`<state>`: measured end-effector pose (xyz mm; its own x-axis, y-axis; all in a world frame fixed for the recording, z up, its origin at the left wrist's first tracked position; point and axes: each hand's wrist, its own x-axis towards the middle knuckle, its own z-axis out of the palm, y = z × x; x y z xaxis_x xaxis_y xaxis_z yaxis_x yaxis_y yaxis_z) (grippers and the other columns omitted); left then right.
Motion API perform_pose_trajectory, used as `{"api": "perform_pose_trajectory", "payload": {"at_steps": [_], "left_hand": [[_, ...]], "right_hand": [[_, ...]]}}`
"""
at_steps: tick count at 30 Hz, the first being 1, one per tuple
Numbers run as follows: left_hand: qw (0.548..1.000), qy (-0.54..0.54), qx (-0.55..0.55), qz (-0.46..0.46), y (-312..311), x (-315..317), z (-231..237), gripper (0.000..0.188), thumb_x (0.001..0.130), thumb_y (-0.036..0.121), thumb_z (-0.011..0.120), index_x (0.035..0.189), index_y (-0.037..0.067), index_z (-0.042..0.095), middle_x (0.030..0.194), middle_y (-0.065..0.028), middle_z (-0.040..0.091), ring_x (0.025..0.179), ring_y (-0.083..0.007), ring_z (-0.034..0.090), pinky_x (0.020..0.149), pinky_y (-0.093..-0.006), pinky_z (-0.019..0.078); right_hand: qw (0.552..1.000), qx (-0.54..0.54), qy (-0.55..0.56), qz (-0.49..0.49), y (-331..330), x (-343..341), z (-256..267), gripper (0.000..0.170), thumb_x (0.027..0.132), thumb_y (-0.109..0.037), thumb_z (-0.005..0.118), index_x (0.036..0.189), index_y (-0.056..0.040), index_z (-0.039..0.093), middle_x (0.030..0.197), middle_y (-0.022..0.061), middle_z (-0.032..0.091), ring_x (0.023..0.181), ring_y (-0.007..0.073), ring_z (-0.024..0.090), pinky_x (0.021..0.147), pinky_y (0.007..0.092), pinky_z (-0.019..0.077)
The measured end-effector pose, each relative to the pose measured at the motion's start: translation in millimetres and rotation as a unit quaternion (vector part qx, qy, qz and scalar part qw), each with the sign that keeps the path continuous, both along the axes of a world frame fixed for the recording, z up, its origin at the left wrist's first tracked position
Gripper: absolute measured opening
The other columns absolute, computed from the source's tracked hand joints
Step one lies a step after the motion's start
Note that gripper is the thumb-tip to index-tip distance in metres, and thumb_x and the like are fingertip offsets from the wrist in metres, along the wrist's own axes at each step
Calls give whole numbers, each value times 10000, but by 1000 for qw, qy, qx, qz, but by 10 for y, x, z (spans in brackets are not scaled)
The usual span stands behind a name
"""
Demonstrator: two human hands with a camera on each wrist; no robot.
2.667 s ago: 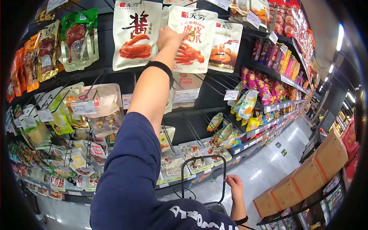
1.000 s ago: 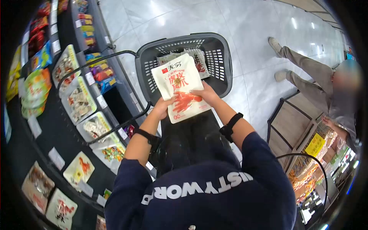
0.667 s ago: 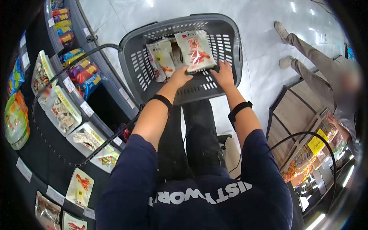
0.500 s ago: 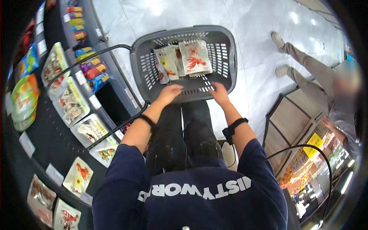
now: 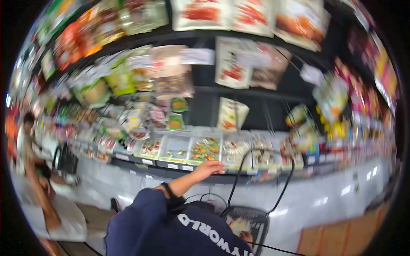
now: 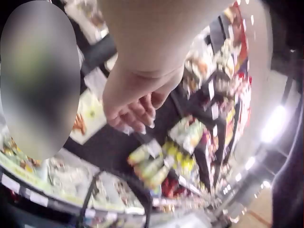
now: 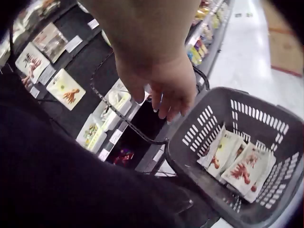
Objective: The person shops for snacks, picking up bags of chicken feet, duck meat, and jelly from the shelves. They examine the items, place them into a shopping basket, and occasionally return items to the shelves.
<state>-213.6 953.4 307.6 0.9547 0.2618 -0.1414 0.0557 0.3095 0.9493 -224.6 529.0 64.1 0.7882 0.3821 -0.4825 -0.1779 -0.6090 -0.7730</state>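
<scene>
In the head view my left hand point(image 5: 209, 168) reaches out in front of the lower shelf trays point(image 5: 206, 147), holding nothing. Its fingers hang loosely bent in the left wrist view, where the hand point(image 6: 135, 102) appears over the dark shelving. My right hand point(image 5: 246, 237) is low, by the basket point(image 5: 265, 213). The right wrist view shows this hand point(image 7: 164, 90) with relaxed, empty fingers, left of the grey basket point(image 7: 267, 104). White food pouches point(image 7: 244, 171) with red pictures lie in the basket.
Pouches point(image 5: 200, 15) hang on hooks above, blurred. The basket's black handle point(image 5: 232, 187) stands upright before the trays. A person point(image 5: 36, 170) is at the far left; a cardboard box point(image 5: 341, 232) is at the lower right.
The pouch held in both hands a second ago now lies in the basket. The head view has swung up to the shelves. My left hand has moved away from the basket.
</scene>
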Motion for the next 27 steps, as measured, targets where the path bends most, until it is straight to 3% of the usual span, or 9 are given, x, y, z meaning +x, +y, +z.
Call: {"api": "perform_pose_trajectory", "payload": {"at_steps": [1, 3, 5, 10, 15, 17, 20, 22, 27], "left_hand": [[996, 1, -36, 77, 225, -336, 88, 201, 801, 107, 478, 969, 6, 523, 897, -67, 565, 827, -128, 534, 746, -240, 417], [978, 42, 84, 185, 622, -966, 505, 194, 784, 98, 499, 955, 10, 525, 874, -63, 571, 826, -125, 534, 746, -246, 416], [955, -26, 129, 267, 1062, -1445, 780, 184, 768, 92, 520, 937, 20, 531, 843, -46, 574, 800, -119, 531, 730, -240, 413], [865, -144, 330, 349, 1950, -1916, 2393, 212, 752, 125, 551, 938, 27, 526, 855, -20, 549, 798, -92, 495, 711, -229, 396], [782, -224, 492, 310, 2922, -1518, 3890, 388, 721, 169, 592, 1042, -2, 455, 905, -62, 538, 837, -125, 494, 742, -250, 402], [735, -151, 552, 363, 3337, -1224, 4342, 614, 651, 280, 656, 1094, -51, 389, 984, -137, 510, 862, -167, 501, 754, -263, 404], [726, -94, 542, 414, 3957, -785, 4743, 833, 550, 402, 705, 1103, -102, 339, 1066, -212, 451, 908, -236, 504, 764, -281, 411], [655, -45, 573, 491, 4378, -455, 4757, 938, 485, 463, 720, 1105, -116, 319, 1067, -230, 448, 931, -274, 505, 773, -301, 416], [709, -38, 540, 451, 4580, -298, 4874, 966, 464, 497, 713, 1116, -103, 327, 1021, -199, 498, 914, -265, 521, 787, -306, 413]], "right_hand": [[997, 55, 22, -47, -60, 230, -335, 272, 749, -239, 537, 916, -25, 550, 629, 84, 569, 561, 159, 550, 554, 283, 453], [986, -108, -115, 52, 126, 790, -232, 257, 754, -235, 531, 869, -6, 550, 660, 86, 568, 580, 158, 543, 527, 271, 446], [985, 126, -112, 28, 320, 1239, -285, 213, 770, -196, 505, 864, -6, 534, 706, 78, 564, 609, 158, 536, 550, 261, 438], [976, 214, -49, -19, 1854, 1019, 1539, 214, 760, -151, 497, 930, -21, 503, 750, 58, 566, 662, 118, 530, 571, 207, 394], [953, 295, -70, 31, 2942, 861, 2093, 188, 777, -81, 481, 926, 32, 497, 782, 93, 569, 722, 144, 544, 674, 238, 428], [948, 313, -56, 27, 3313, 798, 2269, 191, 781, -74, 479, 935, 37, 491, 787, 92, 572, 726, 142, 543, 686, 238, 423], [944, 318, -62, 66, 3673, 756, 2347, 188, 781, -78, 484, 941, 20, 495, 797, 86, 575, 740, 138, 543, 703, 233, 418], [945, 318, -58, 54, 3803, 704, 2388, 187, 779, -73, 482, 943, 17, 496, 795, 85, 575, 738, 139, 543, 701, 231, 418], [948, 315, -38, 16, 3820, 701, 2300, 174, 768, -57, 478, 918, 25, 510, 780, 83, 571, 726, 141, 543, 692, 231, 419]]}}
